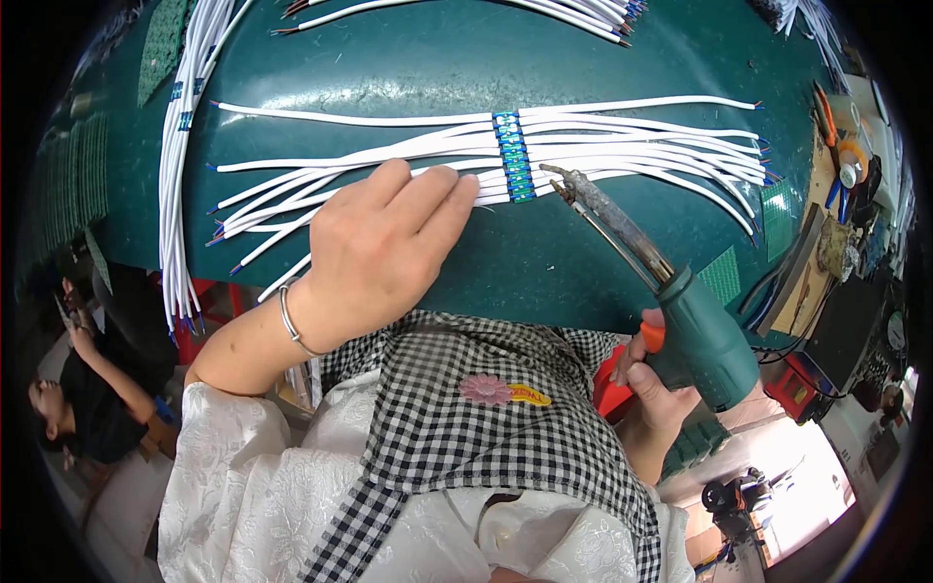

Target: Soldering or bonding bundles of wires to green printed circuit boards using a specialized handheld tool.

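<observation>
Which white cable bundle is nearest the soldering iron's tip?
The middle bundle, lying crosswise: the soldering iron's tip is beside its blue-green strip. The left bundle and far bundle are well away.

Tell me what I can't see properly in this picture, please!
All in the head view:
Left hand: its thumb is hidden behind the hand.
Right hand: partly hidden by the green soldering gun.
Far white cables: cut off by the top edge.
Blue-green strip: its details are too small.

At centre, the left hand (389, 228) bends over white cables (428, 146) beside a blue-green strip (514, 160); lower right, the right hand (653, 387) grips a green soldering gun (708, 330); upper left, a cable bundle (176, 180) lies.
</observation>
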Tool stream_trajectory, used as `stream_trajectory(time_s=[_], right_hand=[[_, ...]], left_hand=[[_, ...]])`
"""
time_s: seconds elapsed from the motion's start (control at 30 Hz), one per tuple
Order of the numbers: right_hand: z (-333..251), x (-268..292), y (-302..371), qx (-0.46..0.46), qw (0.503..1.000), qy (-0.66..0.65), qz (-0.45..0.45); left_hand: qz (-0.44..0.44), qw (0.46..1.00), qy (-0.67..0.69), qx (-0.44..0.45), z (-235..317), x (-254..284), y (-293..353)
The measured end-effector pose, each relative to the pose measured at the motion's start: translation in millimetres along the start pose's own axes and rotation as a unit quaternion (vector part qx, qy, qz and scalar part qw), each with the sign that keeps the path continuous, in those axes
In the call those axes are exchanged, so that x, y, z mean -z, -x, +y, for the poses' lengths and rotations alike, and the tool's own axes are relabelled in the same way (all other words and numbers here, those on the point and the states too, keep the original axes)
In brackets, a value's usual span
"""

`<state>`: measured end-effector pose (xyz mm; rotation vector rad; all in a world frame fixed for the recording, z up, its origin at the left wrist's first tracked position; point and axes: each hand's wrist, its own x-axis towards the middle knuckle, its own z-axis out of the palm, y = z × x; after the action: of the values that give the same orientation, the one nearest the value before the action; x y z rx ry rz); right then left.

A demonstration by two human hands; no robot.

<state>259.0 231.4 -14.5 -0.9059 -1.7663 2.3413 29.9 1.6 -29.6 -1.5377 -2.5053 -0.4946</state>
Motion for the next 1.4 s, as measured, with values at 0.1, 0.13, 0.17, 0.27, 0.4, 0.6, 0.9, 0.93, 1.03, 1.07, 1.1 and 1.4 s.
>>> stream_trajectory(time_s=[0.1,0.13,0.17,0.27,0.4,0.6,0.9,0.93,1.03,1.07,1.1,1.4], right_hand=[[2.0,1.7,-1.8,0.028,0.999,0.014,-0.023],[1.6,0.7,-2.0,0.029,0.999,0.012,-0.022],[1.4,-0.1,-1.8,0.031,0.999,0.010,-0.021],[1.9,-0.9,-4.4,0.037,0.998,0.045,-0.011],[10.8,-2.1,-10.2,0.094,0.994,0.060,-0.016],[8.1,-6.2,-10.9,0.073,0.996,0.051,0.002],[13.9,1.9,-14.0,0.099,0.992,0.075,-0.017],[13.5,4.1,-15.9,0.116,0.987,0.101,-0.041],[5.0,-1.7,-16.9,0.103,0.987,0.110,-0.061],[1.5,-4.2,-16.7,0.074,0.991,0.096,-0.055],[2.0,-3.0,-17.0,0.074,0.991,0.096,-0.054],[8.5,-3.5,-16.5,0.094,0.986,0.127,-0.045]], left_hand=[[0.001,1.000,-0.009,0.030,1.0,-1.7,0.6],[0.005,0.999,-0.012,0.044,1.8,-2.2,0.1],[0.004,0.999,-0.011,0.044,1.9,-2.5,-0.4],[-0.002,0.997,0.054,0.059,-1.0,-4.1,-3.7],[-0.015,0.989,0.126,0.075,-12.2,-13.5,-6.4],[-0.027,0.990,0.132,0.032,-7.3,-12.7,-4.0],[-0.036,0.995,0.095,-0.001,-5.9,-15.4,-5.0],[-0.039,0.995,0.095,-0.001,-5.6,-15.1,-5.4],[-0.038,0.995,0.093,-0.006,-5.1,-14.3,-6.1],[-0.039,0.995,0.093,-0.006,-5.5,-14.6,-6.3],[-0.036,0.994,0.099,-0.006,-6.1,-15.1,-6.5],[-0.064,0.994,0.089,0.010,0.8,-7.3,-10.9]])
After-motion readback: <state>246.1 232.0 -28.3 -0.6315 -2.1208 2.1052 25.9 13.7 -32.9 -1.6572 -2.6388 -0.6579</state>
